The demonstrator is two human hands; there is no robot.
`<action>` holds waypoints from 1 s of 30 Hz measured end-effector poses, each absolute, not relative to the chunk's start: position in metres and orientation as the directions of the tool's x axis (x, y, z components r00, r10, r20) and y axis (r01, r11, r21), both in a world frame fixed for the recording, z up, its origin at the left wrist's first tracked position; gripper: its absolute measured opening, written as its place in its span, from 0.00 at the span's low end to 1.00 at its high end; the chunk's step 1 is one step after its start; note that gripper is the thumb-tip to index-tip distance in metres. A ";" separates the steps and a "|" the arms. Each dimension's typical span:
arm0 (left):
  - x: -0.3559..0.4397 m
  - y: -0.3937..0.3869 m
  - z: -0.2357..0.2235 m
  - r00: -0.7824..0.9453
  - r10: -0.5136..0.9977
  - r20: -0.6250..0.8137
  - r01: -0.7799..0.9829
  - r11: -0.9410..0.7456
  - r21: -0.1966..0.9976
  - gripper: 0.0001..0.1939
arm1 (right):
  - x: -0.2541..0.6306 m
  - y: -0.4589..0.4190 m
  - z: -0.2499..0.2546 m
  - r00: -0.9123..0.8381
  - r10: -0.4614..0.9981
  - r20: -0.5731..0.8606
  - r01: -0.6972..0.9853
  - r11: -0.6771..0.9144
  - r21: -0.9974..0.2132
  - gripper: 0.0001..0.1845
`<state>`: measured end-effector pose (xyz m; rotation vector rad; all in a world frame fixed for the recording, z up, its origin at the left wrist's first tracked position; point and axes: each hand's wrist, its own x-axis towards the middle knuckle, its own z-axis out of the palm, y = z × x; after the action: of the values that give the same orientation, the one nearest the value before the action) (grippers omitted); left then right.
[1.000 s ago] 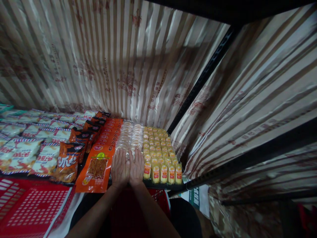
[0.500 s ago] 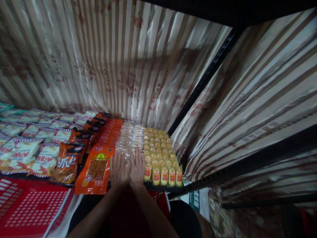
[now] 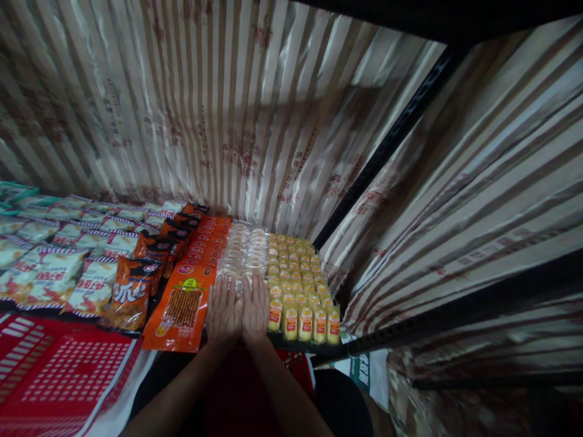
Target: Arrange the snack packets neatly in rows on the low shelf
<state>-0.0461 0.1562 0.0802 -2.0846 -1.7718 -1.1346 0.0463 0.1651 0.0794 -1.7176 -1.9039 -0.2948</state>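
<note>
Side by side, my left hand (image 3: 224, 311) and my right hand (image 3: 255, 306) lie flat against the front of two rows of clear-wrapped round snacks (image 3: 241, 249), fingers stretched out. The palms hide the front packs of these rows. Left of my left hand is a row of orange snack bags (image 3: 184, 303), the front one showing brown sticks through a window. To the right of my right hand stand several rows of small yellow packs (image 3: 305, 325) with red labels.
Orange-black bags (image 3: 130, 294) and white snack bags (image 3: 52, 273) fill the shelf's left part. A red basket (image 3: 73, 364) sits below at left. A black shelf post (image 3: 387, 145) rises at right before striped sheeting (image 3: 182, 109).
The view has shifted slightly, so the shelf appears a little further right. Both hands stay flat against the clear-wrapped rows.
</note>
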 end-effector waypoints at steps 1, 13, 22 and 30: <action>-0.046 0.156 0.083 0.005 0.770 0.638 0.900 -0.282 0.333 0.25 | 0.047 0.165 0.081 -0.029 0.847 0.531 0.964 0.164 -0.208 0.23; -0.041 0.157 0.077 -0.045 0.801 0.598 0.859 -0.274 0.432 0.25 | 0.046 0.165 0.092 0.003 0.865 0.502 0.952 0.151 -0.266 0.24; -0.046 0.151 0.083 0.012 0.772 0.636 0.872 -0.319 0.370 0.25 | 0.051 0.165 0.094 -0.012 0.849 0.528 0.929 0.205 -0.308 0.24; -0.054 0.127 0.085 0.068 0.723 0.688 0.877 -0.372 0.304 0.26 | 0.056 0.148 0.105 -0.041 0.807 0.589 0.879 0.309 -0.363 0.24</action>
<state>-0.0543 0.1267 0.0847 -2.1468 -1.6357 -1.1895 0.0559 0.1482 0.1046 -1.5029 -1.8469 -0.1253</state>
